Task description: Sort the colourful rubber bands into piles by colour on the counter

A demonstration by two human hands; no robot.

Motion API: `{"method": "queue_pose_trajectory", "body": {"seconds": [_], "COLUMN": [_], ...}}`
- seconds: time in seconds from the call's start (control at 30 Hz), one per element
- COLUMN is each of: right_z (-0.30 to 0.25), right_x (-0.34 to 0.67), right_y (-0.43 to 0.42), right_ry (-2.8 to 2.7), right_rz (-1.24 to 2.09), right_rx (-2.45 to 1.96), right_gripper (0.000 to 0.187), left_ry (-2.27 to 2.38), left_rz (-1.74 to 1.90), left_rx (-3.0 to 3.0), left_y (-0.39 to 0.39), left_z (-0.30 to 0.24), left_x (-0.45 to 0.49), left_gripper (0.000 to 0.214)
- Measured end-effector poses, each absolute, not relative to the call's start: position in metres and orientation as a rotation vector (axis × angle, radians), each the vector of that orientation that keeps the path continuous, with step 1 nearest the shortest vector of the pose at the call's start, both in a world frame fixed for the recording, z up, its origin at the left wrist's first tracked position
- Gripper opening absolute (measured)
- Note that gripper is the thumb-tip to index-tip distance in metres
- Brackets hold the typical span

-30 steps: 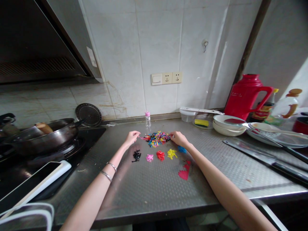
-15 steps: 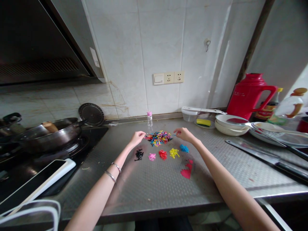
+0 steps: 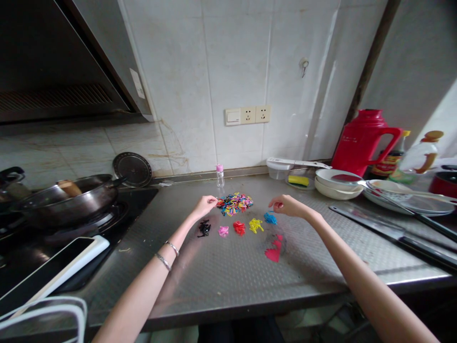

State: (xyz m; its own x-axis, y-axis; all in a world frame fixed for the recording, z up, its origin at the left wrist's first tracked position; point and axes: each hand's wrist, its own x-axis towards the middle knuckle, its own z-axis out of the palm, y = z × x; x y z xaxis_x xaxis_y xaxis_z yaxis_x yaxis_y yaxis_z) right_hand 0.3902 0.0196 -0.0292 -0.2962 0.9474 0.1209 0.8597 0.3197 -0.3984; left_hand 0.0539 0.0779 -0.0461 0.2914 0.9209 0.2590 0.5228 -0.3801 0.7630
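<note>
A mixed heap of small coloured rubber bands [image 3: 234, 203] lies on the steel counter [image 3: 228, 281]. In front of it sit small sorted piles: black [image 3: 203, 228], pink [image 3: 223, 231], red [image 3: 239, 227], yellow [image 3: 254, 225] and blue [image 3: 270, 218]. My left hand [image 3: 204, 206] pinches at the heap's left edge, fingers closed on something I cannot make out. My right hand [image 3: 290, 206] hovers just right of the blue pile with fingertips pinched together; what it holds is too small to see.
A small clear bottle with a pink cap [image 3: 220, 175] stands behind the heap. A wok [image 3: 67, 199] sits on the stove at left, with a phone [image 3: 50, 274] near it. A red jug [image 3: 360, 141], bowls [image 3: 335, 183], plates and a long knife [image 3: 392, 236] crowd the right.
My right hand has drawn back from the heap's right edge to beside the blue pile. My left hand has stayed at the heap's left edge.
</note>
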Motion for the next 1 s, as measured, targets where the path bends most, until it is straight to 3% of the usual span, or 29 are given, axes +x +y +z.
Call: {"method": "queue_pose_trajectory", "body": {"seconds": [0.23,0.63,1.0], "right_z": [-0.035,-0.007,-0.041], "right_x": [0.395,0.318,0.298], "right_y": [0.015,0.054,0.061], "right_ry": [-2.24,-2.234,-2.174], "right_rz": [0.492,0.324,0.259], "right_rx": [-1.655,-1.41,-1.555], "right_gripper": [0.028,0.023,0.022], "left_ry": [1.208,1.174,1.315], "left_rz": [0.938,0.801,0.726], "left_rx": [2.068,2.187,2.357], "left_y": [0.081,0.075,0.062], "left_z": [-0.053,-0.06,-0.064], "left_x": [0.056,0.063,0.084], "left_gripper": [0.022,0.022,0.035]}}
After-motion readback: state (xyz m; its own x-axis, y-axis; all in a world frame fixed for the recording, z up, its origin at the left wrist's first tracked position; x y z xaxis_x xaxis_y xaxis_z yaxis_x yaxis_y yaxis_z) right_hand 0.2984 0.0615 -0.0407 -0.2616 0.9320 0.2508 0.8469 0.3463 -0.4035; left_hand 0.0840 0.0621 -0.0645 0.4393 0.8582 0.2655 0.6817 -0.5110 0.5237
